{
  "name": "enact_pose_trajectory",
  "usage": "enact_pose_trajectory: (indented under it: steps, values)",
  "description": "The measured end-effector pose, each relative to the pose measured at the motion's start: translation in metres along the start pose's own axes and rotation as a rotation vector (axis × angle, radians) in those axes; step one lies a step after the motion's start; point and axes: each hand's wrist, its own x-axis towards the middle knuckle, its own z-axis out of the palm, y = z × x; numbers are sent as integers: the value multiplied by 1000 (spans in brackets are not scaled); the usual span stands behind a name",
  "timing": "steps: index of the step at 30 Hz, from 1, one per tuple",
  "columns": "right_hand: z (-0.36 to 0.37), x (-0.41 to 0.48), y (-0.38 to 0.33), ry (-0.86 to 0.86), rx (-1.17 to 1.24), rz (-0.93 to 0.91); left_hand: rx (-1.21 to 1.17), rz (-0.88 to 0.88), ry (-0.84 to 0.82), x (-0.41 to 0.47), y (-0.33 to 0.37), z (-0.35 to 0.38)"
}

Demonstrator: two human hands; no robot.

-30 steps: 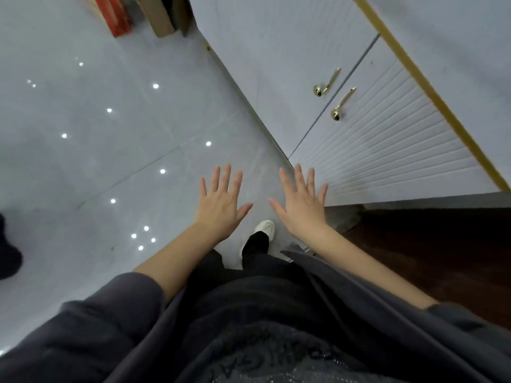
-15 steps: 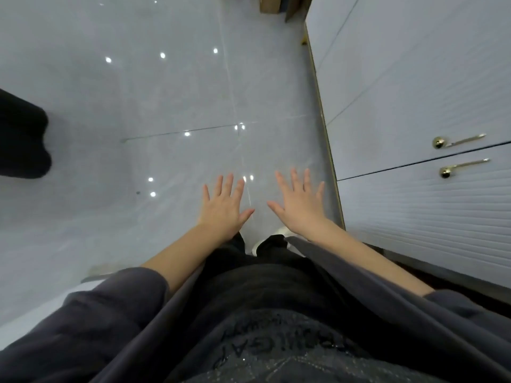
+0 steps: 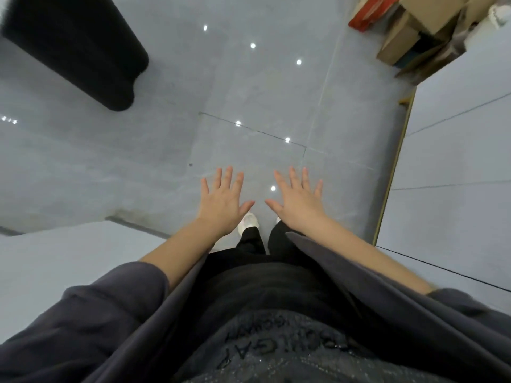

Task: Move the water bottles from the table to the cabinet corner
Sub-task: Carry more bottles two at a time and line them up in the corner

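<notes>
My left hand point(image 3: 221, 203) and my right hand point(image 3: 300, 201) are held out flat in front of me, palms down, fingers spread, both empty. They hover side by side above the glossy grey floor point(image 3: 249, 92). The white cabinet point(image 3: 453, 161) with its gold bottom trim runs along the right edge, an arm's width from my right hand. No water bottle is in view.
A pale flat surface point(image 3: 69, 258) with a dark edge, maybe the table, lies at lower left. A black upholstered object point(image 3: 74, 48) stands at upper left. Cardboard boxes point(image 3: 409, 37) and a red box are stacked at upper right beside the cabinet's far end. My white shoe point(image 3: 249, 222) shows below my hands.
The view has swung left, away from the cabinet: its gold-handled doors have left the frame, while the black object and the pale surface have come in. My hands have kept their spread pose.
</notes>
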Motion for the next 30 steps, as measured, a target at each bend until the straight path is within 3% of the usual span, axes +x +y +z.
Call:
enact_pose_trajectory:
  steps: [12,21,30]
  values:
    - [-60,108,-102,-58,-249,-341,-234,-439,101,9,-90,-22]
    - [-141,200,-191,-69,-447,-575,-413,-674,179,51,-143,-72]
    - [-161,237,-297,-91,-602,-769,-546,-889,246,46,-210,-87]
